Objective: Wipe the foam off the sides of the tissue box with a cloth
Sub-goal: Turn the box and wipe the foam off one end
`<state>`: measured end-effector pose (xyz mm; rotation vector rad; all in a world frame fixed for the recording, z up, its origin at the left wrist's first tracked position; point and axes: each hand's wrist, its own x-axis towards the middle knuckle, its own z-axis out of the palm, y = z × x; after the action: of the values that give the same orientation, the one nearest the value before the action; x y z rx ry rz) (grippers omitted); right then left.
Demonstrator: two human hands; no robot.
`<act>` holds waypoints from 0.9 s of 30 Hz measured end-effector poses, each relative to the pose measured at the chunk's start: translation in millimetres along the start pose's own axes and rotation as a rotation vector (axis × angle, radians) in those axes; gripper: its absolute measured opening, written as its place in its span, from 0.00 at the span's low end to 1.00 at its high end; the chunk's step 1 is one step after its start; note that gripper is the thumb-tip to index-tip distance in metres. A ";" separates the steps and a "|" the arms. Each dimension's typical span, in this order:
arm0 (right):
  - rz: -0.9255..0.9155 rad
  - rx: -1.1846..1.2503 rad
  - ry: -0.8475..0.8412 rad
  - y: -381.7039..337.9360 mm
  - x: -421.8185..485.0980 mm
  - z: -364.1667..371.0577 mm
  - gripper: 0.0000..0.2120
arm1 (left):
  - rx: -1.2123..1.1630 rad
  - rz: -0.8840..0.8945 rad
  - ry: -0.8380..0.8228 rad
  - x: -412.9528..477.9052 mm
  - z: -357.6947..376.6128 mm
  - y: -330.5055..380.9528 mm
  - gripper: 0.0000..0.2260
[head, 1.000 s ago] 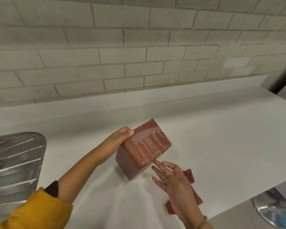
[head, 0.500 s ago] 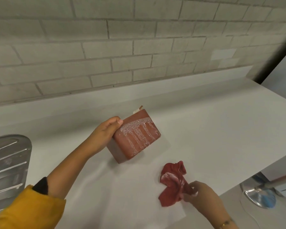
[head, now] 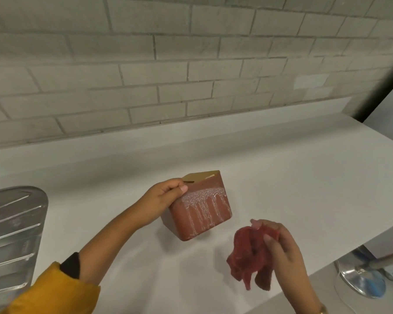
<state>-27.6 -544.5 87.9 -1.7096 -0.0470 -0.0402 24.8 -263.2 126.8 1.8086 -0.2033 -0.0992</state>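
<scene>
Fingers (head: 270,240) of the right hand (head: 284,254) are curled round the cloth (head: 245,257), pinching it in a loose bunch that hangs clear of the worktop (head: 281,177); a second ago this hand lay open at the lower edge of the box (head: 204,223) with the cloth flat under it, and half a second ago it was gathering the cloth up, so the pick-up is done. Meanwhile the left hand (head: 161,200) grips the box at its top left corner, thumb on the near side, the rest curled over the rim; it has tipped the box more upright than before, so the tan top now shows. The box sits mid-worktop between the hands, tilted, its lower edge seemingly on the surface; the cloth is near it, not touching.

My reading is that no wiping has started on this side; the foam (head: 204,198) lies in a white, lacy band across the upper part, with thin runs trailing to the bottom edge, so the first stroke comes next.

The box is terracotta-red, smooth and matt, with rounded corners; the cloth is darker red, limp and crumpled; the worktop is plain white and even; a ribbed steel drainer (head: 11,234) sits at far left; pale brick-laid tiles (head: 191,64) stand behind.
</scene>
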 end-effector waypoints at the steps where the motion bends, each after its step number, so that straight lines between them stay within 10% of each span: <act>1: 0.023 0.139 0.016 -6.2 1.0 2.9 0.12 | -0.004 -0.003 -0.002 -0.1 -0.5 0.7 0.19; 14: -0.243 -0.189 0.160 -42.9 60.9 60.0 0.02 | 0.010 -0.032 -0.005 -2.9 3.5 5.5 0.20; 20: -0.454 -0.714 0.070 -21.6 51.1 72.5 0.21 | 0.026 -0.033 0.027 -0.1 2.6 3.5 0.18; 27: -0.481 -0.659 0.121 -14.0 46.7 78.2 0.22 | 0.022 -0.028 0.024 1.2 4.2 0.8 0.18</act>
<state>18.2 -464.8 93.4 -2.3116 -0.3897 -0.5695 25.1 -267.6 126.6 1.8339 -0.1625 -0.0957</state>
